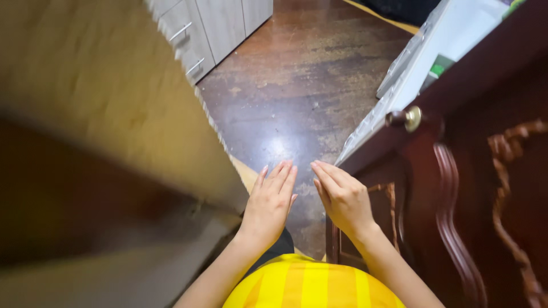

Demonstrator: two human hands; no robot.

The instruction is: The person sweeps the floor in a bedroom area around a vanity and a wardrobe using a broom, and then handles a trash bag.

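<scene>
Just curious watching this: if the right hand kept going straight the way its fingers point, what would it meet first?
Probably nothing soon: the right hand points ahead over the dark wooden floor, between the left hand and the carved wooden door. Depth is uncertain.

You have one view only, from the camera worn on your head. It looks steeply down past your yellow striped shirt (pixel 311 285) to the dark floor (pixel 297 85). Your left hand (pixel 269 202) and right hand (pixel 342 197) sit low in the centre, close to the lens. Beyond the fingertips lies the floor; left of the fingers a blurred tan panel (pixel 114 114) crowds the lens; right of them stands a carved dark wooden door (pixel 485 199).
</scene>
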